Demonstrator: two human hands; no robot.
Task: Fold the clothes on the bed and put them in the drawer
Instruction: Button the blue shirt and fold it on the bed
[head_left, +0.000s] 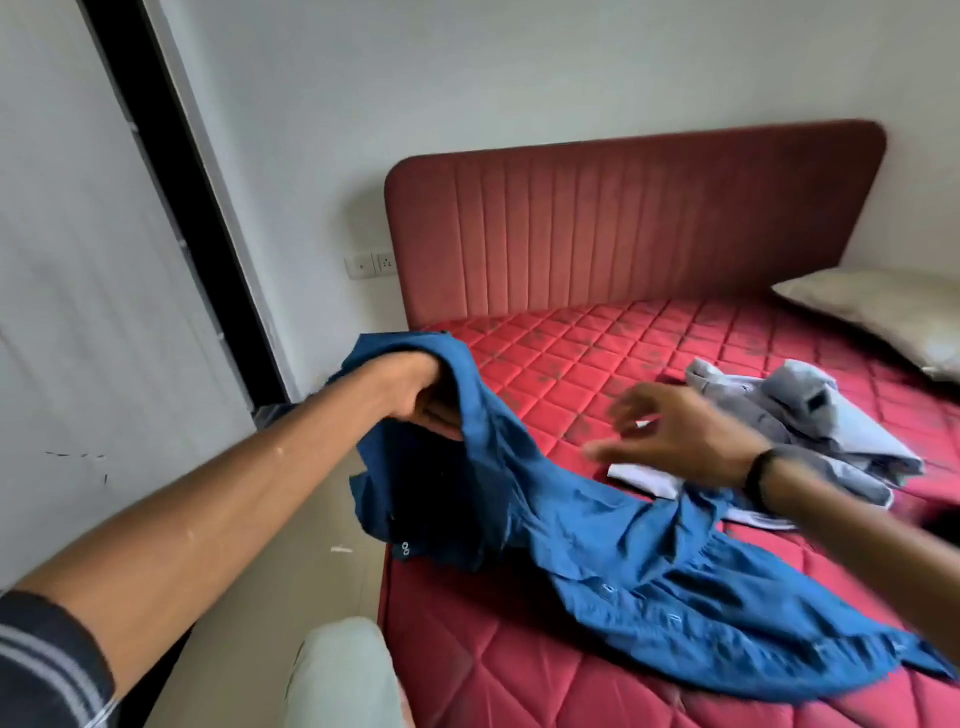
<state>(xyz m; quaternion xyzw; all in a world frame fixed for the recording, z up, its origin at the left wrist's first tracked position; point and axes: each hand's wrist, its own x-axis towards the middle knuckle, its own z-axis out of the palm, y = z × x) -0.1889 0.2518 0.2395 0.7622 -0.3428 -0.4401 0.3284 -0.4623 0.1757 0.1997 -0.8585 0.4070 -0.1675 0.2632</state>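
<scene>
A blue button shirt (613, 561) stretches from the bed's left edge down across the red quilted mattress (545, 364). My left hand (421, 395) grips one end of it, lifted above the bed's corner, and the cloth drapes over my fist. My right hand (670, 431) hovers over the mattress with fingers spread and blurred, holding nothing, just above the shirt's middle. A crumpled grey garment (810, 410) and a flat white cloth (644, 478) lie behind my right hand.
A dark red padded headboard (623, 223) stands against the wall. A beige pillow (883, 317) lies at the far right. A white wardrobe door (78, 286) fills the left side, with a floor strip (291, 571) between it and the bed. My knee (343, 675) is at the bottom.
</scene>
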